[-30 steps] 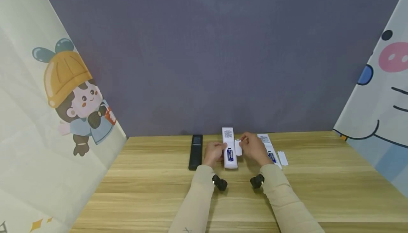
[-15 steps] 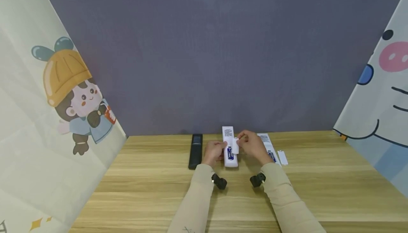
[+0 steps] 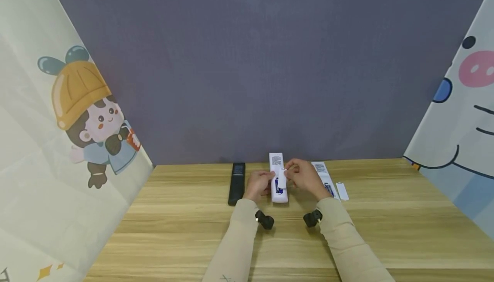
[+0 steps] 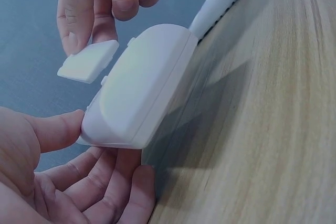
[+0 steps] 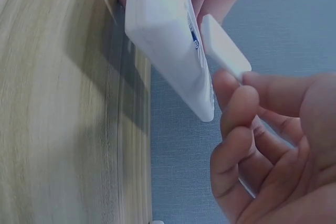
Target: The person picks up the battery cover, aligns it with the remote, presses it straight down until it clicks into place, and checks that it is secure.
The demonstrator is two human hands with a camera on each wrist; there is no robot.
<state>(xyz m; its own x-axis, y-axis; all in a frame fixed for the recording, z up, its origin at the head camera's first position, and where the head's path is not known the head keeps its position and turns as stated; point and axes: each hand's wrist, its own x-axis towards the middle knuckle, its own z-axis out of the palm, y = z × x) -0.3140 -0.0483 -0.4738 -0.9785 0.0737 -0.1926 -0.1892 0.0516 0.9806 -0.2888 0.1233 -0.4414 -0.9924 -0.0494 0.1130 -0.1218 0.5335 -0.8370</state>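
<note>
The left hand (image 3: 259, 184) has its thumb and fingers clamped on a white remote control (image 4: 142, 85), held tilted and raised off the worktop (image 3: 173, 230) near the middle of its back edge. The remote's back faces the head camera, with blue batteries (image 3: 277, 187) in the uncovered compartment. The right hand (image 3: 303, 178) pinches a white battery cover (image 4: 89, 62) between thumb and fingers, just off that compartment (both wrist views show a gap between the two). Left of the left hand, a black remote control (image 3: 236, 184) lies near the worktop's back edge. On the other side, a second white remote (image 3: 322, 172) lies slanted near the same edge, partly hidden by the right hand, batteries in its compartment; a loose white cover (image 3: 341, 191) lies just right of it.
</note>
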